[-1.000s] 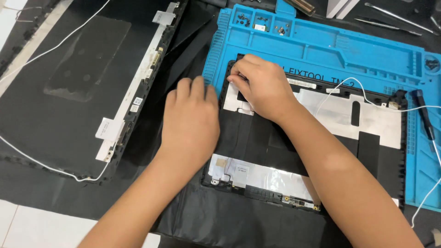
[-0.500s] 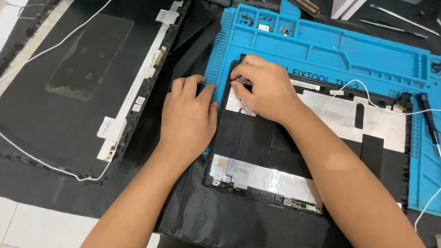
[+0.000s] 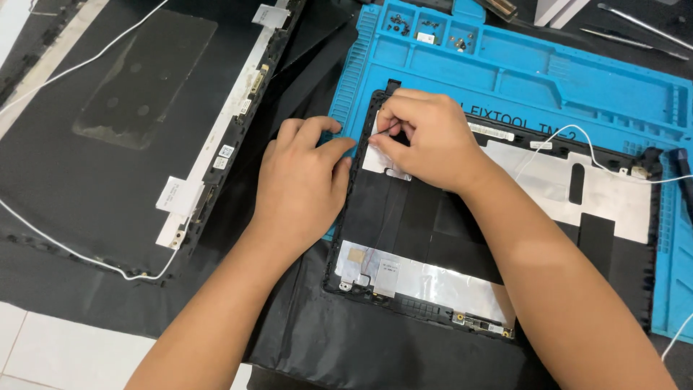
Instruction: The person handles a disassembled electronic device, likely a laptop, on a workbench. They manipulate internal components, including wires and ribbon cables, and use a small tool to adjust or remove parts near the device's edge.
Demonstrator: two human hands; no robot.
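Blue repair mat under black panel, both hands at its corner.

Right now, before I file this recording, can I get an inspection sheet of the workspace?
Surface: black cloth over white floor tiles, with a blue work mat on top.
Job's things: black laptop lid panel on the mat, foil sheets stuck inside it; white foil tab at its top left corner.
Clutter: second lid panel at left; small screws in the mat's tray; metal tools at top right.
Hands: left hand presses flat on the panel's left edge; right hand pinches the tab.
Cables: white wire across the right panel; white wire around the left one.
Surroundings: nothing seen.
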